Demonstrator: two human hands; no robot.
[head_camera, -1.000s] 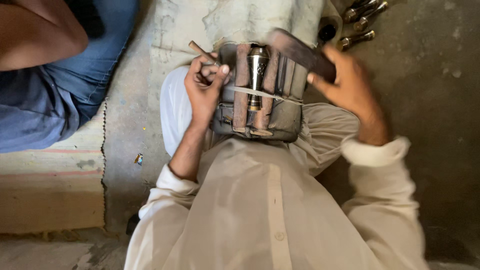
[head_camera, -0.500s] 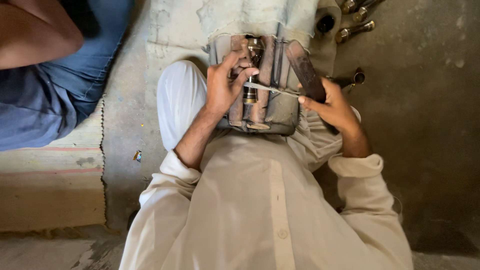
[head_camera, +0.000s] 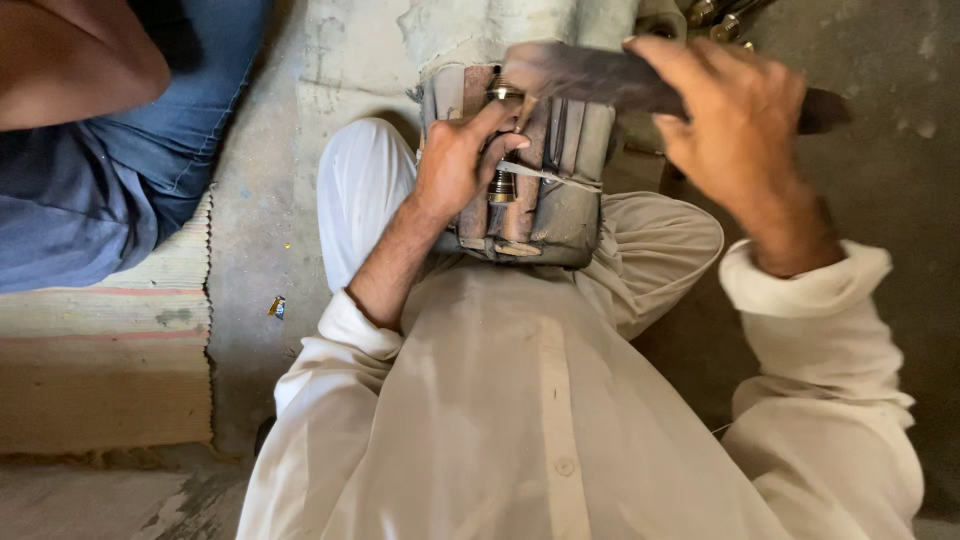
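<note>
A grey, worn block (head_camera: 560, 200) with rusty ribs and a slot down its middle rests on my lap. My left hand (head_camera: 455, 160) lies on its left side, fingers pinching a small metal cylinder (head_camera: 502, 185) that stands in the slot. A thin pale strip (head_camera: 545, 177) runs across the block beside that cylinder. My right hand (head_camera: 725, 115) is raised above the block's far right corner, gripped around a dark flat bar (head_camera: 600, 78) that points left and looks blurred.
Another person in blue trousers (head_camera: 120, 190) sits at the upper left. A striped woven mat (head_camera: 100, 360) lies at the left. Several metal fittings (head_camera: 715, 12) lie on the concrete floor beyond the block. A small scrap (head_camera: 277, 307) lies near the mat.
My right hand has lifted the dark bar from beside the block up to above its far edge. My left hand has stayed on the cylinder in the slot.
</note>
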